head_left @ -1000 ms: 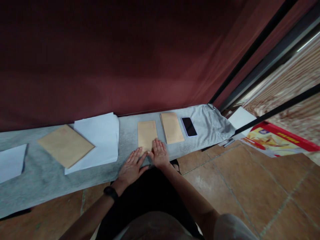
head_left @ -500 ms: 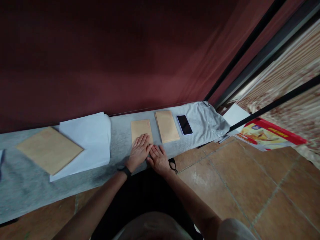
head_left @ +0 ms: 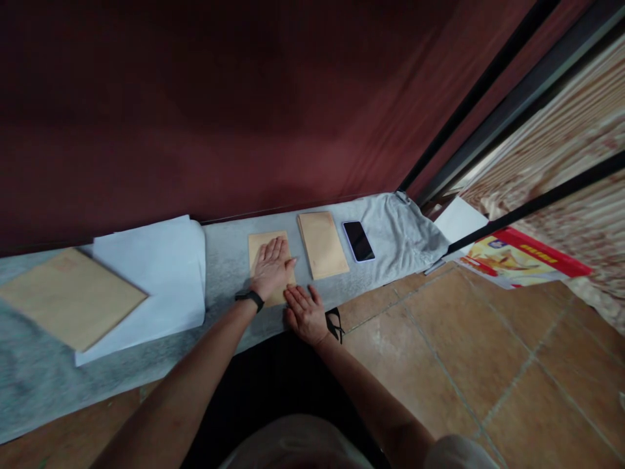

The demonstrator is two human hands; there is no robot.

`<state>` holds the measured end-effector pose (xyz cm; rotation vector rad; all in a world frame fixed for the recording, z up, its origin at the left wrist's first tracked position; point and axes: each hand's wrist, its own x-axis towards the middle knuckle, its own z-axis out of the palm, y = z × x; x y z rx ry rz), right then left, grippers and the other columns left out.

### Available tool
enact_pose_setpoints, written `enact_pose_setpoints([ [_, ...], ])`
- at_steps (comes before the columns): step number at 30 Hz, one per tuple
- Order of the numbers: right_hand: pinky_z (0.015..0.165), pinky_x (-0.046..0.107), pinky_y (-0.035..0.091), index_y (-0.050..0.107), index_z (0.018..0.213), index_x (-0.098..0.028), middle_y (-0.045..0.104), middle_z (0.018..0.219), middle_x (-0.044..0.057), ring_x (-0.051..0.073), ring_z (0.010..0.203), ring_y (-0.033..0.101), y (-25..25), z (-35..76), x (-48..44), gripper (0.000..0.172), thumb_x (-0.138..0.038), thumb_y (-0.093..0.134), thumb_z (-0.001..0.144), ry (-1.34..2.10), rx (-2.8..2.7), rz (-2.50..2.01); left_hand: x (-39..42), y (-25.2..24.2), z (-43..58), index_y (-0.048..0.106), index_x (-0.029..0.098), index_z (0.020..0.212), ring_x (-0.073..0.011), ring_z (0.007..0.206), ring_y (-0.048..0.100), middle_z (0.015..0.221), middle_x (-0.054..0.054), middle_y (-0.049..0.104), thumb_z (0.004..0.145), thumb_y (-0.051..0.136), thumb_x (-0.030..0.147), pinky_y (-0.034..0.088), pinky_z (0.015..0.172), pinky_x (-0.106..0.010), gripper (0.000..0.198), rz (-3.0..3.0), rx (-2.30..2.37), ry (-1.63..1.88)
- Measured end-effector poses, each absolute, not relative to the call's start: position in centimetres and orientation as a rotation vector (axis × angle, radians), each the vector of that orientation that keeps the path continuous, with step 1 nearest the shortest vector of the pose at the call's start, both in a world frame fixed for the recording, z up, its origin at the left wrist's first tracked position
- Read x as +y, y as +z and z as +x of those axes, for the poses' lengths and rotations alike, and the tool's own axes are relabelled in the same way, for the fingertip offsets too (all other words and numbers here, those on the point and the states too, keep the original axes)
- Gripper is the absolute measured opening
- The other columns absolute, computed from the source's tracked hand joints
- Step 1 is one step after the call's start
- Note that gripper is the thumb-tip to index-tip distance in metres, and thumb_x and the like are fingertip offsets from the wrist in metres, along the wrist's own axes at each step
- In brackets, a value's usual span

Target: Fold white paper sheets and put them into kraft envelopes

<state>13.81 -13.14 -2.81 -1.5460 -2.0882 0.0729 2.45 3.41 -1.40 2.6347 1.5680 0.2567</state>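
The left hand [head_left: 271, 268] lies on the envelope [head_left: 256, 249], palm down, covering its middle and much of its right side, so here the left is the closer of the two hands. Its fingers are stretched out and point to the far side, with the thumb set apart to the right; it grips nothing. The envelope lies flat on the cloth-covered table [head_left: 225, 264], in front of the person, its long axis running from near to far with a slight lean, roughly in line with the left fingers. Its far edge and far left corner show beyond the hand.

The right hand [head_left: 307, 315] is at the envelope's near right corner, back upward. Its fingers lie close together, a little bent, and point far and slightly left, so from this hand the envelope lies to the far left. Whether the fingertips press the corner or the thumb pinches anything cannot be told.

Just right of the envelope, with a strip of cloth between, is a brown stack [head_left: 323, 245] with a similar long axis, and then a phone [head_left: 359, 241]. Well to the left, another envelope [head_left: 73, 301] lies askew, partly over white sheets [head_left: 168, 277].
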Motion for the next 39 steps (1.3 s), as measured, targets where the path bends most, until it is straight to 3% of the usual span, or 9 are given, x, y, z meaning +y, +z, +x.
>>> enact_pose_setpoints([
  [13,0.125,0.046,0.020,0.050,0.147,-0.018,0.056,0.149,0.008,0.023,0.138,0.049,-2.7,13.7,-13.1,0.048,-0.031,0.049,0.101,0.075,-2.074,-1.556,4.0,-0.4,1.7,0.033,0.010,0.156,-0.0288,0.155,0.017,0.165,-0.014,0.027,0.101,0.024,0.046,0.014,0.125,-0.050,0.067,2.525,1.690,0.298],
  [20,0.125,0.046,0.019,0.050,0.147,-0.019,0.055,0.149,0.009,0.022,0.139,0.049,-2.8,13.8,-13.1,0.048,-0.032,0.050,0.101,0.078,-2.085,-1.571,3.4,-0.7,-1.0,0.031,0.002,0.155,-0.0306,0.154,0.022,0.164,-0.020,0.028,0.100,0.022,0.046,0.018,0.125,-0.049,0.071,2.430,1.781,0.372],
  [28,0.125,0.045,0.021,0.052,0.146,-0.021,0.054,0.150,0.008,0.021,0.140,0.047,-2.6,13.9,-13.0,0.047,-0.034,0.049,0.101,0.063,-2.121,-1.608,0.5,-1.5,-3.6,0.030,0.001,0.156,-0.0328,0.153,0.024,0.162,-0.023,0.030,0.099,0.023,0.044,0.021,0.123,-0.055,0.072,2.414,1.761,0.511],
  [39,0.127,0.043,0.019,0.053,0.145,-0.017,0.051,0.153,0.007,0.021,0.140,0.047,-2.8,13.8,-13.1,0.046,-0.032,0.047,0.102,0.026,-2.105,-1.590,-3.9,-0.8,-6.1,0.032,0.002,0.155,-0.0305,0.152,0.027,0.161,-0.021,0.034,0.101,0.019,0.039,0.022,0.124,-0.053,0.067,2.412,1.825,0.514],
])
